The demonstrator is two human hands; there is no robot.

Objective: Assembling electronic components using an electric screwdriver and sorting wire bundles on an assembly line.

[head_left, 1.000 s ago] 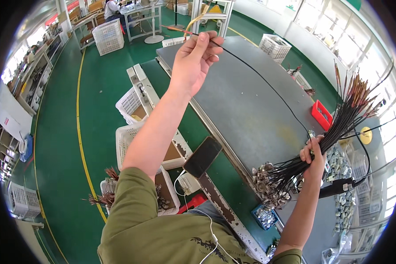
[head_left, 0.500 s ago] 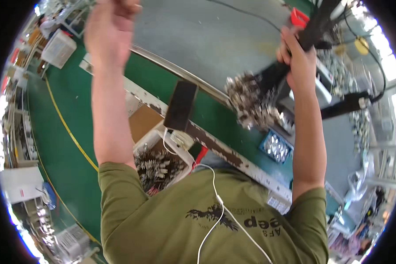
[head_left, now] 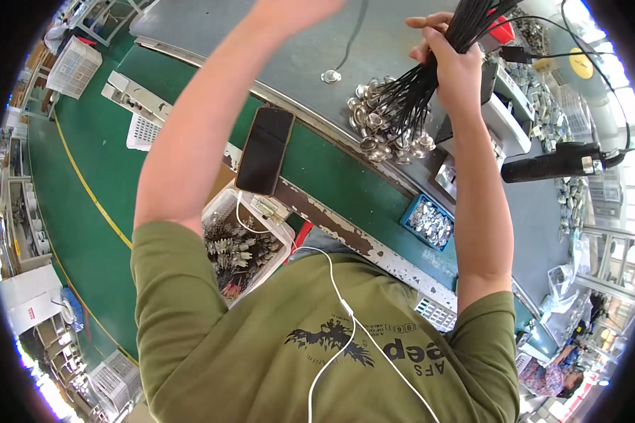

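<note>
My right hand (head_left: 457, 74) is closed around a thick bundle of black cables (head_left: 473, 22) over the grey worktable. Round silvery metal ends (head_left: 374, 121) hang in a cluster from the bundle's lower end, close to the table surface. Next to them, one loose cable with a similar metal end (head_left: 331, 76) lies on the table and runs up out of view. My left hand (head_left: 296, 8) reaches over the table at the top edge. Its fingers are cut off by the picture, so what they hold, if anything, is hidden.
A phone (head_left: 266, 150) rests on the table-side rail with a white cord. Below it stands a bin (head_left: 283, 243) of metal-ended parts. To the right are a blue tray (head_left: 404, 220) of small metal pieces, a black cylindrical corded tool (head_left: 547, 166) and piled parts (head_left: 543, 113).
The cable bundle and my right hand have shifted slightly up and left in view. My left hand has swung right toward the top middle. A loose cable's metal end now shows on the table.
</note>
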